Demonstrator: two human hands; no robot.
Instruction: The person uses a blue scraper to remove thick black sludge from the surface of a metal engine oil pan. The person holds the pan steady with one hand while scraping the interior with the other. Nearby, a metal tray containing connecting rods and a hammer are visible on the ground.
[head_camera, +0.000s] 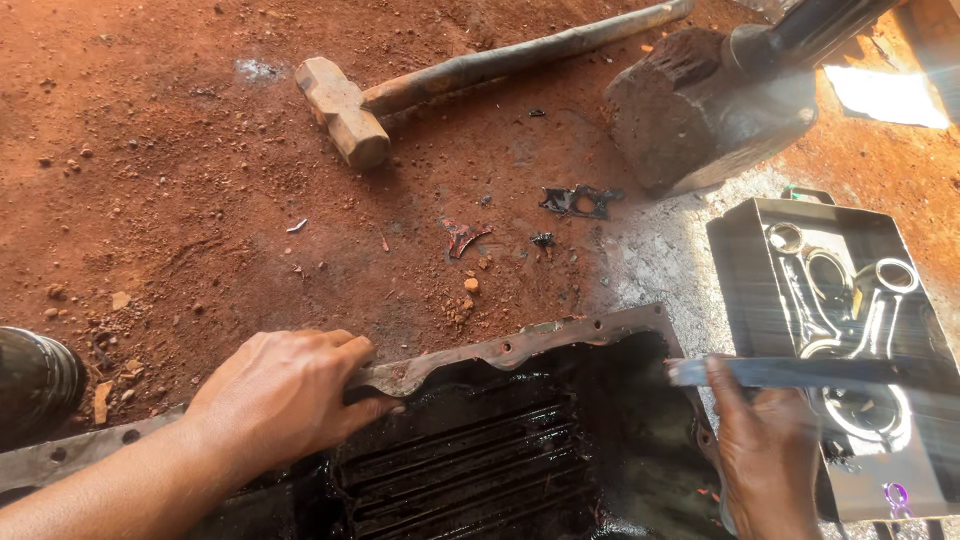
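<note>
Your left hand (285, 395) is closed on the far rim of the oil pan (520, 345) — the fingers curl over the edge and the thumb presses on the flange. The pan is rusty outside and black with oily sludge inside, with ribs running under your wrist and to the right of your grip. It lies on the red ground directly in front of you.

Your right hand (765, 450) is closed around a flat metal blade (790, 372). The blade goes sideways from your fingers, and its left end sits just at the right corner of the pan rim.

Behind that hand, just to the right, a metal tray (745, 270) holds shiny connecting rods (875, 300).

Farther from your left grip, a sledgehammer (345, 110) lies on the ground. Beyond the blade stands a dark block (700, 110) with a rod coming out of its top. Between the hammer and the pan — small gasket scraps (575, 200).
</note>
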